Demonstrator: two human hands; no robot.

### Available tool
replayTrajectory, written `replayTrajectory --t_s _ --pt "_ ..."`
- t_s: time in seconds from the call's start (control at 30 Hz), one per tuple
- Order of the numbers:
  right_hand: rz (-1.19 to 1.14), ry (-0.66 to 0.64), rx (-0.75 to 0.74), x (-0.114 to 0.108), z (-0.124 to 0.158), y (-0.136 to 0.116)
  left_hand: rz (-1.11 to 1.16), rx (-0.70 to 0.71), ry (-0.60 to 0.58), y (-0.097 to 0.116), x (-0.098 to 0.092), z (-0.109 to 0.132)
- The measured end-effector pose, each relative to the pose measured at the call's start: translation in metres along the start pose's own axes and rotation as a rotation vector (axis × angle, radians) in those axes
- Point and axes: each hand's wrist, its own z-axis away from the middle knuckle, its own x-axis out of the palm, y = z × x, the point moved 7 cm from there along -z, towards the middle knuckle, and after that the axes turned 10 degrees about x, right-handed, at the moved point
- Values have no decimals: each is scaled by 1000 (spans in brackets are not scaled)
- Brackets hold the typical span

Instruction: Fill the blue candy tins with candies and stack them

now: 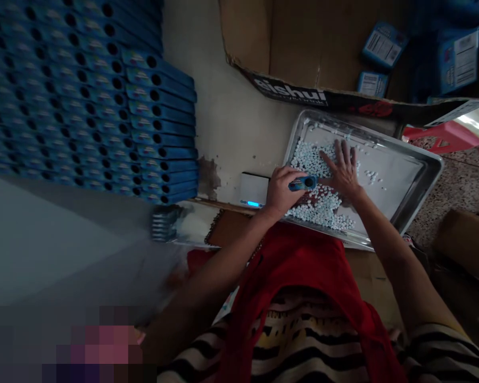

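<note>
My left hand [284, 190] grips a small blue box [299, 183] with a dark round hole in its end, held over the near left part of a metal tray [417, 159]. My right hand [345, 170] lies with fingers spread on the small white and pale blue pellets [321, 210] in that tray, just right of the box. The pellets gather mostly in the tray's left half, with a few scattered on the right. Left of my left hand stands a small digital scale [254, 189] with a lit blue display.
Rows of similar blue boxes [159, 127] are stacked at the left. Behind the tray, an open cardboard carton [299, 88] holds several blue packs [384, 45]. A pink-red plastic stool [447, 136] stands at the right. Another carton [469, 242] sits lower right.
</note>
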Motion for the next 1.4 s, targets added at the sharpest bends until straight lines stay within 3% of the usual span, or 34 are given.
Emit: replayTrajectory --t_s 0.13,0.2,0.27,0.4,0.47,0.57,0.67,0.77,0.9,1.2,1.4 --pt "68 -50 -66 10 -8 -6 17 -57 33 -6 -3 18" --pt "33 -86 -21 16 5 -4 22 -82 43 -7 -5 22" --pt "-114 -95 115 15 18 6 0 -87 41 -6 -6 23" --pt "-838 -46 584 4 47 37 -103 -57 -24 -1 -2 20" --pt "-1236 -89 694 0 59 35 -122 -33 -68 5 4 17" --pt "-1873 -209 666 -16 68 8 -98 9 -118 19 14 12" --pt "-2244 -122 515 -49 69 -22 -74 48 -172 36 24 9" --pt "-2254 63 409 -79 70 -44 -62 75 -211 51 30 6" --pt "-2034 205 330 -102 74 -58 -57 87 -232 64 33 3" --pt "-1917 327 253 -102 78 -59 -81 92 -237 64 34 3" --pt "-1892 331 249 -103 88 -70 -62 121 -230 58 31 2"
